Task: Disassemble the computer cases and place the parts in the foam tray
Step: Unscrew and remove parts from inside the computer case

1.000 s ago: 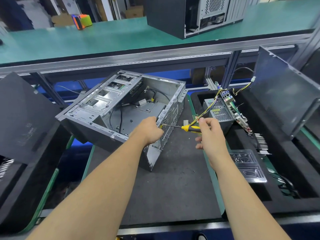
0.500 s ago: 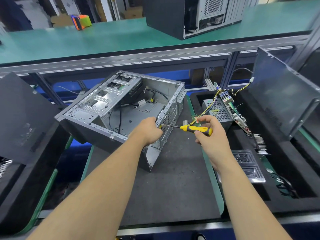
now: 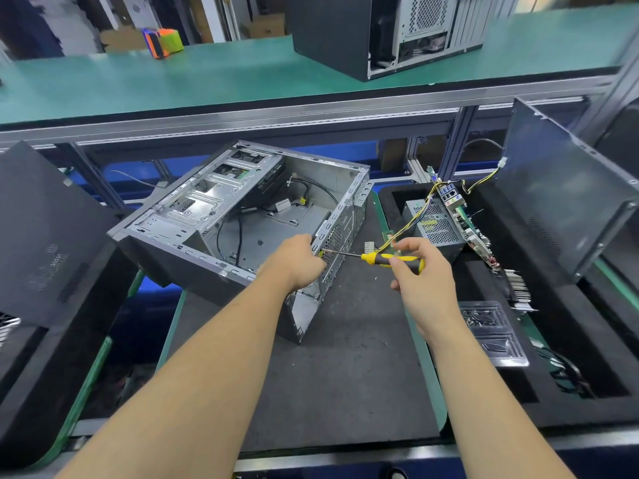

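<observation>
An open grey computer case [image 3: 242,216] lies on its side on a dark mat, its inside facing up with black cables in it. My left hand [image 3: 299,259] grips the case's rear edge. My right hand [image 3: 423,271] pinches the handle of a yellow and black screwdriver [image 3: 383,259], whose tip touches the perforated rear panel beside my left hand. To the right, a black foam tray [image 3: 587,357] holds a power supply [image 3: 435,224], a motherboard [image 3: 463,216] standing on edge, and a leaning black side panel [image 3: 567,205].
A clear plastic box of small parts [image 3: 491,331] sits on the foam tray. Another black panel [image 3: 41,236] leans in a tray at the left. On the green upper shelf [image 3: 173,81] stand a second computer case [image 3: 380,29] and an orange-green object [image 3: 162,41].
My right hand has shifted its fingers along the screwdriver handle, as in turning it. The screwdriver tip stays at the rear panel. My left hand and the case have not moved.
</observation>
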`<move>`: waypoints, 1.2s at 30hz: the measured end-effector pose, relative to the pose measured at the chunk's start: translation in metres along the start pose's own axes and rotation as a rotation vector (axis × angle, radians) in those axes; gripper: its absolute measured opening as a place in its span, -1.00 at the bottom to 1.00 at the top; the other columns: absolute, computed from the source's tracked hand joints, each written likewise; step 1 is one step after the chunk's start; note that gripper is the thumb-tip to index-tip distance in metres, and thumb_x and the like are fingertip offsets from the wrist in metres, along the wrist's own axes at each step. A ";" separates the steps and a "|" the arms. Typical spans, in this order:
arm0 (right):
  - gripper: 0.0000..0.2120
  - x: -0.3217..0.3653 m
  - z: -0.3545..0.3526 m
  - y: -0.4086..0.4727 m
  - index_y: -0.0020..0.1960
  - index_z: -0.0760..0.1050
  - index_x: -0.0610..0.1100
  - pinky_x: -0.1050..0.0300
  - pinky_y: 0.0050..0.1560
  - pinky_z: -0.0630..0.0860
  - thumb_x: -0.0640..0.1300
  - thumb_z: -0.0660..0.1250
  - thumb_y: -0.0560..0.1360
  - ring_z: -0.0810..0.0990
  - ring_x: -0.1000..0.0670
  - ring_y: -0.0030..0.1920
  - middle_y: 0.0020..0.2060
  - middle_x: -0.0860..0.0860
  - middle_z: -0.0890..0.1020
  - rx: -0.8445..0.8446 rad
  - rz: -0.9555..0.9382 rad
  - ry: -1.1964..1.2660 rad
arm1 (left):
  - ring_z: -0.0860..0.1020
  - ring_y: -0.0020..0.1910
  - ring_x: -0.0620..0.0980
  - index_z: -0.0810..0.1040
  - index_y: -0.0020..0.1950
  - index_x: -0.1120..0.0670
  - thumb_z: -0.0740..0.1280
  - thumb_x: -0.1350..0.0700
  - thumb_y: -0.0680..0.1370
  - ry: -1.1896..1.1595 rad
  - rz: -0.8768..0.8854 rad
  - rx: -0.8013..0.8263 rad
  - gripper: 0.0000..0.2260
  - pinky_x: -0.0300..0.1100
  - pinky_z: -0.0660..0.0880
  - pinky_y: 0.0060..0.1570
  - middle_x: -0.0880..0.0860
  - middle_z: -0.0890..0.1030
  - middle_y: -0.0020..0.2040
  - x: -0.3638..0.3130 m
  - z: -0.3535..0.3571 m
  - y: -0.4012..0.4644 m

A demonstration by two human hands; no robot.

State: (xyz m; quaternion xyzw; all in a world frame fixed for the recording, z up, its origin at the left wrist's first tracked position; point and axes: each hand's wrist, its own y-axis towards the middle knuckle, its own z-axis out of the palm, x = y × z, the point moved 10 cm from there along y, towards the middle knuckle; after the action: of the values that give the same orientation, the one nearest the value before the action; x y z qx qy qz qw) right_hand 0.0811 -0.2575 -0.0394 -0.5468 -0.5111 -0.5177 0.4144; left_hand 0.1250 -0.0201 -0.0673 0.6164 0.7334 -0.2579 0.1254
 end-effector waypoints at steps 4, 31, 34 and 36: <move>-0.67 0.000 0.005 0.002 0.00 0.54 0.04 0.06 -0.18 0.57 -0.40 0.36 0.50 0.53 0.11 -0.34 -0.24 0.18 0.59 0.056 0.012 0.083 | 0.66 -0.12 0.17 0.41 -0.06 0.05 0.29 0.12 0.52 0.009 -0.007 0.006 -0.93 0.09 0.62 -0.09 0.12 0.58 -0.08 0.000 -0.001 -0.001; -0.75 -0.033 0.005 -0.002 -0.14 0.52 -0.08 0.15 -0.47 0.37 -0.05 0.19 0.65 0.35 0.11 -0.54 -0.42 0.03 0.49 0.044 0.212 -0.034 | 0.65 -0.10 0.16 0.43 -0.01 0.06 0.29 0.11 0.52 0.014 -0.001 0.009 -0.90 0.12 0.63 -0.01 0.10 0.58 -0.05 -0.001 -0.001 -0.003; -0.87 -0.011 0.001 0.000 -0.07 0.52 0.02 0.24 -0.37 0.44 -0.19 0.30 0.59 0.47 0.13 -0.43 -0.32 0.27 0.61 0.010 0.030 -0.032 | 0.66 -0.13 0.15 0.42 -0.04 0.05 0.30 0.11 0.52 0.013 0.000 0.004 -0.92 0.08 0.63 -0.06 0.10 0.58 -0.08 0.000 -0.002 -0.003; -0.78 -0.003 0.002 0.001 -0.03 0.53 0.06 0.33 -0.35 0.47 -0.28 0.36 0.55 0.49 0.07 -0.38 -0.27 0.33 0.60 0.019 -0.007 -0.018 | 0.66 -0.14 0.15 0.43 -0.05 0.05 0.31 0.11 0.52 0.005 0.003 0.002 -0.92 0.05 0.61 -0.11 0.11 0.59 -0.08 -0.001 -0.002 -0.002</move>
State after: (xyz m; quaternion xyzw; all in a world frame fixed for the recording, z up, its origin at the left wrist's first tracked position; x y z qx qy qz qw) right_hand 0.0826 -0.2564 -0.0427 -0.5458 -0.5216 -0.5092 0.4133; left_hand 0.1232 -0.0202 -0.0650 0.6180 0.7327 -0.2568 0.1235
